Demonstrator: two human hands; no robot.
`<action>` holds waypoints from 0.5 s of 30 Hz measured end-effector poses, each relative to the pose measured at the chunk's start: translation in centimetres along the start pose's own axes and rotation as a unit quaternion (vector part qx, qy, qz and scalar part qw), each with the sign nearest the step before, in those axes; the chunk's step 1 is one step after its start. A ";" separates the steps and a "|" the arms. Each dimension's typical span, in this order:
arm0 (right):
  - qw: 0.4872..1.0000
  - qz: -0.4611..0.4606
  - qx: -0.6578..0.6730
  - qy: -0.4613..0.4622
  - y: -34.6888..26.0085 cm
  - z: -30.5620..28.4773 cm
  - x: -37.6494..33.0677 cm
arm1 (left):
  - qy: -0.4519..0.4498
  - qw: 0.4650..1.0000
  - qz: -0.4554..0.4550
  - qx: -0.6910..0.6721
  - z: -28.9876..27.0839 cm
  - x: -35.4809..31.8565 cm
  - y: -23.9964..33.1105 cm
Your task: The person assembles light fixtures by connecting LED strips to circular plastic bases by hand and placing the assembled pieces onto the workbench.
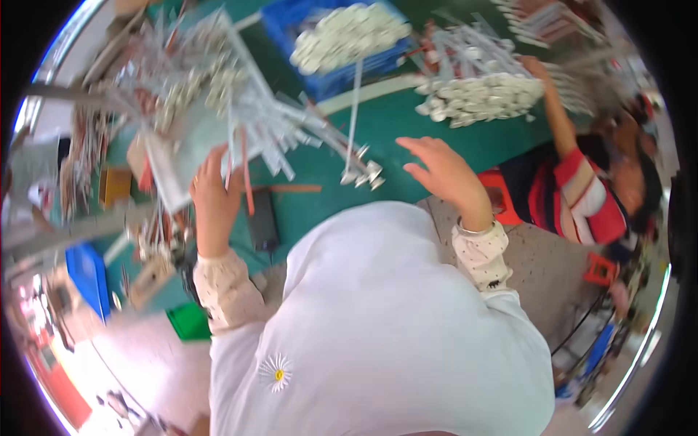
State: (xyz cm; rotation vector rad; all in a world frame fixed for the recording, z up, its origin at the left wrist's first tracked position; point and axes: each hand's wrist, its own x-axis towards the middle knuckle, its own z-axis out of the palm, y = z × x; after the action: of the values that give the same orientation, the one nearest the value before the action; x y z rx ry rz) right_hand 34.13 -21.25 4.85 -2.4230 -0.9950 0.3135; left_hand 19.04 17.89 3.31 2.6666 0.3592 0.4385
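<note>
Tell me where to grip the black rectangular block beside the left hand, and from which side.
Likely across its long sides, from above and slightly right. The black rectangular block is narrow and lies lengthwise away from the person, its top mostly bare; a reddish strip runs along its left edge, near the left hand.

pale strips (270,134): overlapped, partly hidden | white garment (392,312): cut off below
</note>
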 end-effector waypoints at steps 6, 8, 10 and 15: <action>0.980 0.074 0.098 -0.159 1.9 5.8 -2.1 | 0.030 0.998 -0.052 -0.031 -0.6 -3.2 -1.5; 0.972 0.092 0.142 -0.165 2.7 7.5 -0.9 | 0.001 0.981 -0.099 -0.164 0.2 -2.5 1.6; 0.958 0.101 0.234 -0.131 4.2 9.9 1.0 | -0.064 0.964 -0.084 -0.243 2.4 -1.7 4.8; 0.977 -0.020 0.211 0.038 4.3 12.1 4.3 | -0.249 0.934 0.086 -0.241 12.9 -2.1 8.9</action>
State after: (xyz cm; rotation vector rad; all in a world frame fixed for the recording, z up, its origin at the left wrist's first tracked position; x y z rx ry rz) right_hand 35.01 -16.50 -7.82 -2.0130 -0.8434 0.3723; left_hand 23.34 4.83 -4.53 2.2192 -0.1268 -0.1055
